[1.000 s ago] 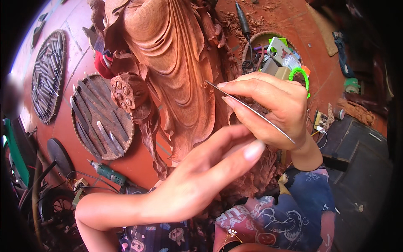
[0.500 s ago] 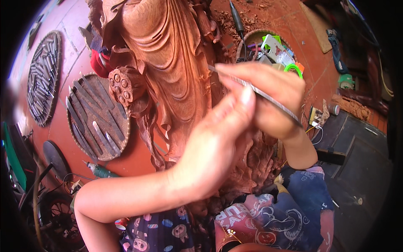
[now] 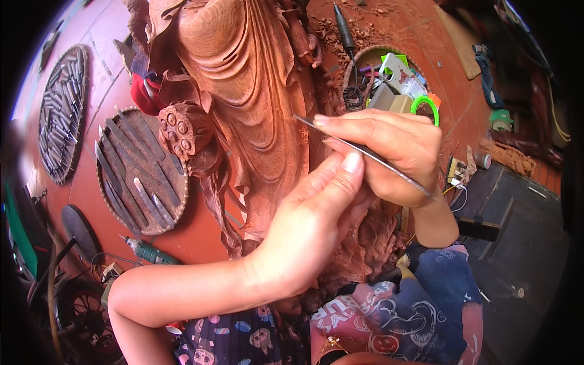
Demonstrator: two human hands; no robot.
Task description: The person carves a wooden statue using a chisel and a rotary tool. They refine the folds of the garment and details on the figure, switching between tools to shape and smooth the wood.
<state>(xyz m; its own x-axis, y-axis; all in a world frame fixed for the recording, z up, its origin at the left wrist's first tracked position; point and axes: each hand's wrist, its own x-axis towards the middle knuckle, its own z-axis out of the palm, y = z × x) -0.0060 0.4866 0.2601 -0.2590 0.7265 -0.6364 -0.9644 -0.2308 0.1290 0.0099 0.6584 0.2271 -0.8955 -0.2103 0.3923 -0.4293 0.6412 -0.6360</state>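
Note:
My right hand (image 3: 395, 143) is closed round a slim, dark metal file (image 3: 383, 163), index finger stretched along it toward its tip. My left hand (image 3: 310, 216) is closed too; its thumb presses against the underside of the file, while its other fingers are mostly hidden. Beneath both hands lies a large reddish-brown wood carving (image 3: 237, 79) with flowing robe folds. The file's tip is over the right border of the folds; I cannot tell whether it touches the wood. A carved lotus pod (image 3: 177, 131) stands out on the carving's left side.
At left are a round woven tray (image 3: 125, 182) of flat blades and files, and another tray (image 3: 64, 115) packed with metal tools. A green power tool (image 3: 149, 250) lies nearer. Beyond my right hand stands a basket (image 3: 368, 56) of small items, beside a rotary handpiece (image 3: 344, 30) and wood shavings (image 3: 377, 12).
The file and its tip have shifted slightly toward me, down along the carving. Both hands moved a little with it and keep their grip.

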